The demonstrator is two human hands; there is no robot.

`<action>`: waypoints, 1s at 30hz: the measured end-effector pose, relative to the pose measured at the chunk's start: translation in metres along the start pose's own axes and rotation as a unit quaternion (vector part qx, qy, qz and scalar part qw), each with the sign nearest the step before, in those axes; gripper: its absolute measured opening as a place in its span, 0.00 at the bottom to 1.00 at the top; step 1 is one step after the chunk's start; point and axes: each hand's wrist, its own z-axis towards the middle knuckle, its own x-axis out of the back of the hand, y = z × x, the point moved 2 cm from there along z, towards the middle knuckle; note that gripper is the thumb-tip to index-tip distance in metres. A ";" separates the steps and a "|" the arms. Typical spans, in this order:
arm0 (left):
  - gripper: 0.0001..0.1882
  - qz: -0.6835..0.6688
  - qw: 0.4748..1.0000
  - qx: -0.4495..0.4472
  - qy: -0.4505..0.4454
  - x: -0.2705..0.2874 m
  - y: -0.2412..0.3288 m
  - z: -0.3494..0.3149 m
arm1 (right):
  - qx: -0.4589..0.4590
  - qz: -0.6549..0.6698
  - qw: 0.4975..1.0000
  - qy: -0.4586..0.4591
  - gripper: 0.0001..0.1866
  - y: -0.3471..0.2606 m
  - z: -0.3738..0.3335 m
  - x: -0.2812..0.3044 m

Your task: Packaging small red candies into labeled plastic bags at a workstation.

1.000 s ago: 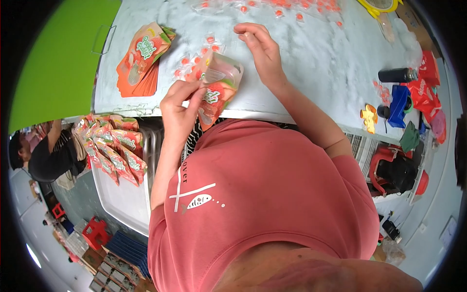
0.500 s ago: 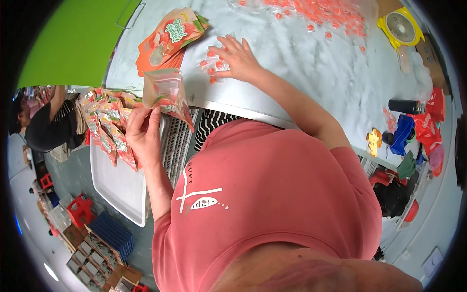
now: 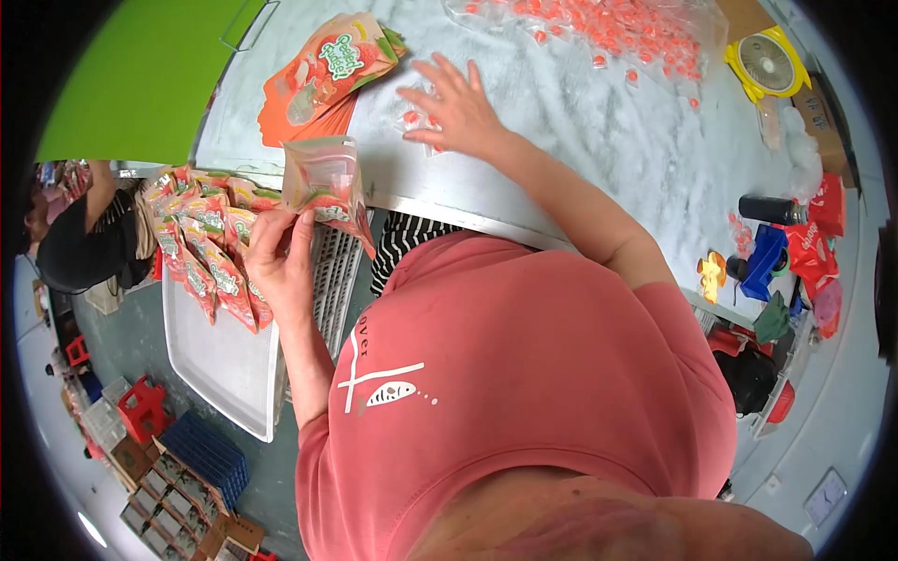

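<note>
My left hand (image 3: 281,257) pinches the lower edge of a printed pouch (image 3: 323,178), which stands up at the table edge with its mouth toward the table. Over the table my right hand (image 3: 460,114) has its fingers spread. Beneath and beside its fingers lie a few small clear-wrapped candies (image 3: 412,118) with red-orange centres, partly hidden by the hand. Just beyond the held pouch, a stack of flat orange printed pouches (image 3: 323,75) rests on the table. Filled pouches (image 3: 210,234) are heaped on a white tray (image 3: 220,360) to my left.
A large pile of wrapped candies (image 3: 617,37) lies on clear plastic at the far side. A yellow fan (image 3: 769,61) stands at the far right, with a dark bottle (image 3: 773,208) and a blue object (image 3: 769,262) nearer. At the left, another person (image 3: 84,234) is partly visible.
My right hand's fingers have lifted and spread wider, and fewer candies show beside them. The pouch in my left hand has shifted slightly right in view.
</note>
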 end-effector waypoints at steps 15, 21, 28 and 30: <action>0.06 -0.028 0.999 0.014 -0.018 -0.008 -0.001 0.003 | 0.074 0.161 0.983 -0.045 0.26 -0.020 -0.022 -0.015; 0.07 -0.027 0.999 0.019 -0.020 -0.006 -0.003 0.001 | 0.030 0.138 0.989 -0.050 0.31 -0.031 -0.022 0.009; 0.07 -0.046 0.998 0.027 -0.024 -0.007 -0.003 0.001 | 0.085 0.100 0.990 -0.045 0.31 -0.036 -0.019 0.006; 0.07 -0.034 0.999 0.019 -0.026 -0.008 -0.004 0.002 | 0.102 0.116 0.987 -0.036 0.26 -0.036 -0.023 -0.001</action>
